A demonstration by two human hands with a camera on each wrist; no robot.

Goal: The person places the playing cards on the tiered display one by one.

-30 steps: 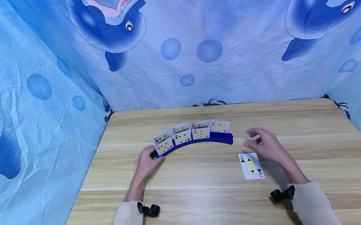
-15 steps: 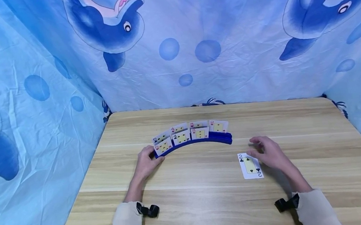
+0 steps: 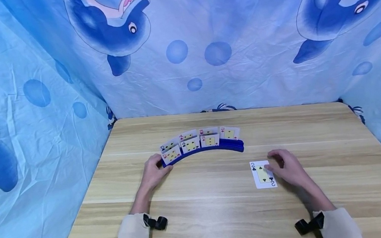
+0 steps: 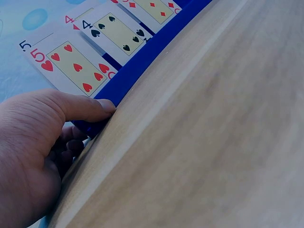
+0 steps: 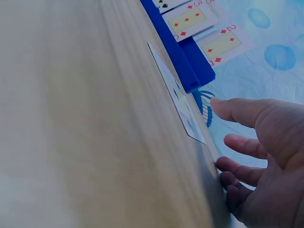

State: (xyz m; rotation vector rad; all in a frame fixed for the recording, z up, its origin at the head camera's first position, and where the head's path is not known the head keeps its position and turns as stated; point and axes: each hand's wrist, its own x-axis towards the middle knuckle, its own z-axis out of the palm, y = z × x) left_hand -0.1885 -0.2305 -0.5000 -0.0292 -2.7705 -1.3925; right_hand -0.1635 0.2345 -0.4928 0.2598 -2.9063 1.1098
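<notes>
A curved blue card holder point(image 3: 232, 144) stands on the table with playing cards upright in two rows. Its front row holds the five of hearts point(image 4: 76, 66), the four of spades point(image 4: 118, 35) and the three of diamonds point(image 3: 210, 141). At the right of the back row is the two of diamonds point(image 3: 229, 133). My left hand point(image 3: 153, 173) grips the holder's left end, thumb on the near side. Face up on the table lies the two of clubs point(image 3: 262, 181). My right hand point(image 3: 289, 167) hovers beside its right edge, fingers loosely bent, apart from the card in the right wrist view.
The wooden table point(image 3: 200, 217) reaches back to a blue curtain point(image 3: 259, 78) printed with dolphins, which also hangs at both sides. Each wrist wears a black camera on a strap, the left one point(image 3: 160, 223) and the right one point(image 3: 304, 226).
My right hand has come down and toward me, from behind the two of clubs to beside its right edge. The left hand keeps its grip on the card holder.
</notes>
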